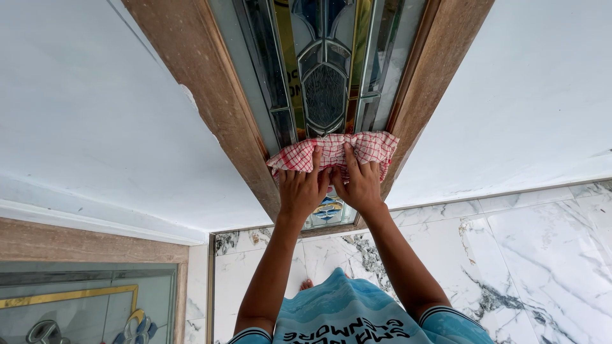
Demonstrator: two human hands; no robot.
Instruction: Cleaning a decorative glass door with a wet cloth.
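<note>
While both hands press a red checked cloth (333, 151) flat on the stained-glass panel (324, 76), left hand (301, 191) and right hand (358, 186) keep fingers together. Wiping looks low down; glass above seems left.
</note>
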